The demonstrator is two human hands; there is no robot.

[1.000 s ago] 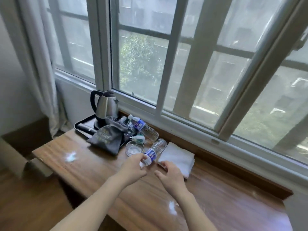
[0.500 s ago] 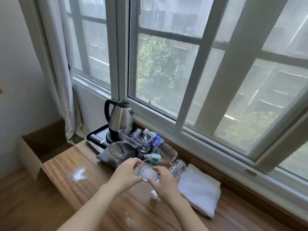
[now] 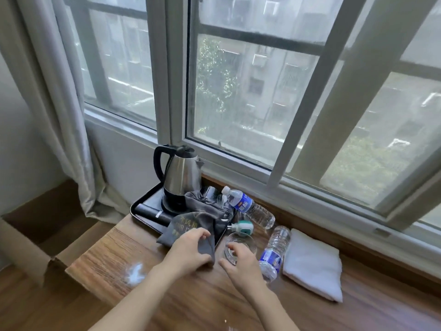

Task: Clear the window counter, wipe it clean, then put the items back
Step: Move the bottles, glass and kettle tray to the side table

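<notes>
Our right hand point(image 3: 241, 260) reaches over the clear glass dish point(image 3: 241, 243) on the wooden counter point(image 3: 191, 299), fingers curled at its near rim, though we cannot tell whether they actually grip it. Our left hand point(image 3: 191, 250) lies on the grey drawstring bag point(image 3: 188, 225) just left of the dish, fingers bent loosely over the cloth and pressing it rather than clutching it. The bag hangs over the front edge of a black tray point(image 3: 143, 206), which carries a steel kettle point(image 3: 181, 177) upright on its base. Just behind the dish we see a small white and teal plug-in device point(image 3: 239, 227). One water bottle point(image 3: 250, 207) lies on its side against the window ledge, cap toward the kettle; a second bottle point(image 3: 273, 253) lies just right of the dish, touching a folded white towel point(image 3: 312, 263). A white smear point(image 3: 134, 271) marks the counter near its left corner. A pale curtain point(image 3: 59, 103) hangs at the left.
</notes>
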